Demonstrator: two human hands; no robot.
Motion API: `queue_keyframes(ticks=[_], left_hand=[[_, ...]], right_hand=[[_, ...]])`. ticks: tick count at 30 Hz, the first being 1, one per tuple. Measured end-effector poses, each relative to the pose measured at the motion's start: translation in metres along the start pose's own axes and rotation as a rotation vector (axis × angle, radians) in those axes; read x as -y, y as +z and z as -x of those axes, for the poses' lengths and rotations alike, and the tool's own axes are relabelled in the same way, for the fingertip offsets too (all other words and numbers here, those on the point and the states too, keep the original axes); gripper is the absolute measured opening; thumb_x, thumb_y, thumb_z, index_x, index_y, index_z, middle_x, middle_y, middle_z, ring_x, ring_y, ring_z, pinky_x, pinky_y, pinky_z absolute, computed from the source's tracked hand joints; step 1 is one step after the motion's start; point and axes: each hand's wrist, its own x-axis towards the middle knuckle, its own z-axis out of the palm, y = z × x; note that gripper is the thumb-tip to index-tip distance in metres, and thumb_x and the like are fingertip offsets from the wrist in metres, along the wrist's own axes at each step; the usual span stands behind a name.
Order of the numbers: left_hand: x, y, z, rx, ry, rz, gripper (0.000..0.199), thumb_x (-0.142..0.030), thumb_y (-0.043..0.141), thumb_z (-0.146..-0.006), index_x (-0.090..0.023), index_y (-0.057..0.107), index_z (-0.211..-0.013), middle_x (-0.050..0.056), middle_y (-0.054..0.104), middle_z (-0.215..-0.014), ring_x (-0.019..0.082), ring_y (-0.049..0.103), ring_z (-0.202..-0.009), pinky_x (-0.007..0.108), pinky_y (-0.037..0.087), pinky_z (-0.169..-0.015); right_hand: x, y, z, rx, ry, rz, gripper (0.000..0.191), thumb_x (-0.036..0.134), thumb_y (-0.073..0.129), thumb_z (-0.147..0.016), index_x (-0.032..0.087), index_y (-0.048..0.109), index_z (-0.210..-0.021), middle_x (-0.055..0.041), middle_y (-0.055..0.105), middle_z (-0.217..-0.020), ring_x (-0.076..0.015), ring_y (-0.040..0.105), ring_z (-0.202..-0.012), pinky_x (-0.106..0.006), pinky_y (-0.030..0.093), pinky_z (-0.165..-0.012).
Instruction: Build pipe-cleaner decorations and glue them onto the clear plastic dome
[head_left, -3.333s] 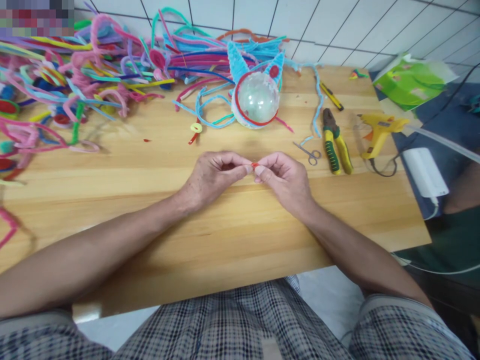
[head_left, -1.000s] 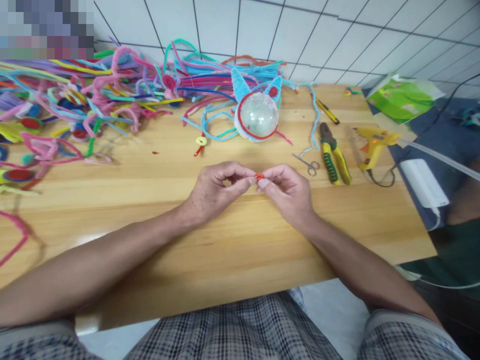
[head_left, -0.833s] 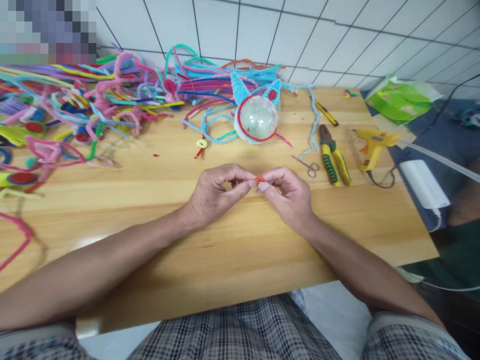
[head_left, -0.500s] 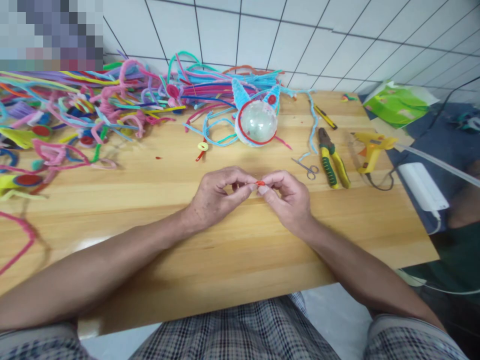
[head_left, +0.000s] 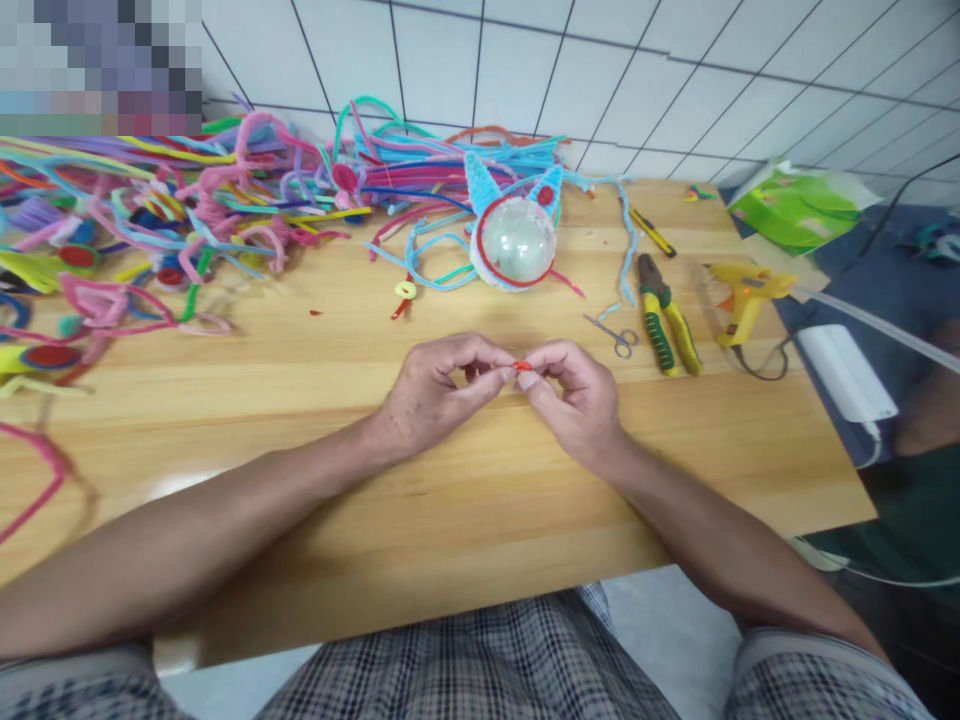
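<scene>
Between both hands is a small red piece (head_left: 521, 366), seemingly a bit of pipe cleaner, mostly covered by fingertips. My left hand (head_left: 450, 390) pinches it from the left with thumb and forefinger. From the right, my right hand (head_left: 574, 395) pinches the same piece, its fingers curled. Beyond the hands stands a clear ball (head_left: 519, 243) with a red rim and two fuzzy blue ears (head_left: 480, 183). A yellow ring-shaped piece on a red strip (head_left: 405, 292) lies to the left of the ball. Small scissors (head_left: 616, 338) rest just past my right hand.
Pliers (head_left: 666, 320), a yellow cutter (head_left: 654, 232) and a yellow glue gun (head_left: 742, 295) lie on the right. Many coloured pipe cleaners (head_left: 247, 200) are heaped at the back left. A white power adapter (head_left: 847, 372) and a green package (head_left: 796, 212) sit by the table's right edge.
Hardly anything differs: both hands keep their pinch on the small red piece at the same spot. The view has shifted very slightly.
</scene>
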Motion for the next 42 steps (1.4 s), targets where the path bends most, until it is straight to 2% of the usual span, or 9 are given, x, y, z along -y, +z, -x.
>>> queue_keyframes(ticks=[21,28,34,42], left_hand=[[-0.0001,0.0009,-0.0001,0.002,-0.042,0.004,0.011,-0.027,0.080,-0.100,-0.018,0.086,-0.097,0.006,0.084,-0.083,0.014,0.073,-0.072,0.023,0.054,-0.064],[-0.0020,0.0013,0.0003,0.004,-0.059,0.009,0.010,-0.025,0.079,-0.100,-0.019,0.087,-0.099,0.007,0.087,-0.090,0.015,0.076,-0.076,0.024,0.057,-0.067],[-0.0063,0.0004,0.0015,0.011,-0.103,0.036,0.014,-0.027,0.076,-0.102,-0.020,0.088,-0.099,0.007,0.088,-0.094,0.017,0.079,-0.082,0.027,0.061,-0.076],[-0.0030,-0.0011,0.0002,0.024,-0.134,0.054,0.014,-0.029,0.079,-0.101,-0.019,0.089,-0.098,0.007,0.087,-0.090,0.016,0.076,-0.076,0.025,0.057,-0.069]], right_hand=[[0.0024,0.0000,-0.0007,0.000,0.040,0.033,0.005,0.028,0.071,-0.094,0.026,0.069,-0.089,0.0015,0.073,-0.077,-0.0153,0.065,-0.069,-0.031,0.056,-0.069],[0.0013,0.0004,-0.0001,-0.013,0.054,0.045,0.007,0.028,0.072,-0.094,0.026,0.069,-0.089,0.0013,0.074,-0.078,-0.0154,0.066,-0.070,-0.032,0.056,-0.071],[0.0003,0.0018,0.0011,-0.047,0.060,0.058,0.007,0.029,0.072,-0.094,0.026,0.069,-0.089,0.0013,0.074,-0.077,-0.0158,0.066,-0.069,-0.033,0.056,-0.070],[0.0009,0.0024,0.0005,-0.038,0.068,0.035,0.007,0.027,0.073,-0.094,0.025,0.069,-0.088,0.0018,0.074,-0.076,-0.0148,0.065,-0.067,-0.031,0.056,-0.068]])
